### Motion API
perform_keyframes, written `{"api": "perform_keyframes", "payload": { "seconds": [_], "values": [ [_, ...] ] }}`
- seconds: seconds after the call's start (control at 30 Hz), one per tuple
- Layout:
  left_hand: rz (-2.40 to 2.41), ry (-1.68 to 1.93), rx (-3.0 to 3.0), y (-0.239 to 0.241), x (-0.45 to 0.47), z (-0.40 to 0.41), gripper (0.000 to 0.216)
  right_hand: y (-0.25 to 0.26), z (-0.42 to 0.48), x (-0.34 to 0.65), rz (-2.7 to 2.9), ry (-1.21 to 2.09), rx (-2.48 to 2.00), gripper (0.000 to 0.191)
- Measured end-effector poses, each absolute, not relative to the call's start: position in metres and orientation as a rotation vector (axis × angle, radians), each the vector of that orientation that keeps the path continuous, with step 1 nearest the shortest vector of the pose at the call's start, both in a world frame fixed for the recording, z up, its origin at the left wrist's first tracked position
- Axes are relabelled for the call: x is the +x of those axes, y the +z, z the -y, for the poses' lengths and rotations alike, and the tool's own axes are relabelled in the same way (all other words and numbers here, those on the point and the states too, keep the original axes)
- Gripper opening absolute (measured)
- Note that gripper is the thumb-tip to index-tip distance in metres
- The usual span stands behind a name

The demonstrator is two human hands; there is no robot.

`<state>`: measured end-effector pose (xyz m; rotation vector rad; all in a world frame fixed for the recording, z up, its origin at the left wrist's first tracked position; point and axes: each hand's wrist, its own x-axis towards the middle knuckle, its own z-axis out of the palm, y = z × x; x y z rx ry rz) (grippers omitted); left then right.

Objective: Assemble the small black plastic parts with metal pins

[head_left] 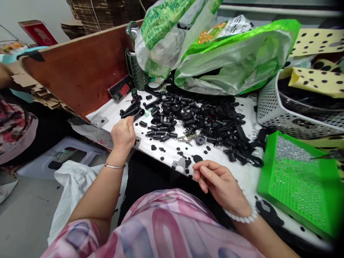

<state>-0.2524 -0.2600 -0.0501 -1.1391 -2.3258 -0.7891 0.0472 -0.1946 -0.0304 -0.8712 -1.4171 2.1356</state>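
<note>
Black plastic parts (pixel 187 116) lie heaped beyond the fingers, many apparently left to handle; finished ones are indistinguishable. Left hand (pixel 123 135) clenched, contents hidden; right hand (pixel 220 184) half-curled, grip uncertain.

Room to pass along tabletop's (pixel 170 150) near edge, over flat black bits (pixel 153 147); parts pile (pixel 176 108) blocks ctr., green tray (pixel 268 172) R, plastic bags (pixel 258 59) rear, brown board (pixel 86 61) L.

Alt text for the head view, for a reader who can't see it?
A person's left hand is closed in a fist and the right hand has loosely bent fingers, at the edge of a white-covered table strewn with black parts. Plastic bags sit behind; at right, a green tray holds silvery pieces near a white basket.
</note>
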Motion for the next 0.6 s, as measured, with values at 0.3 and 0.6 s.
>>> {"api": "perform_keyframes", "payload": {
  "seconds": [0.3,0.6],
  "values": [
    [2.390,-0.856,-1.099,-0.067,-0.236,0.265,0.032,-0.017,0.180,0.067,1.377,1.939,-0.854,0.021],
    [2.473,-0.781,-1.211,-0.059,-0.235,0.238,0.031,-0.014,0.166,0.092,1.431,1.781,-0.887,0.021]
  ]
}}
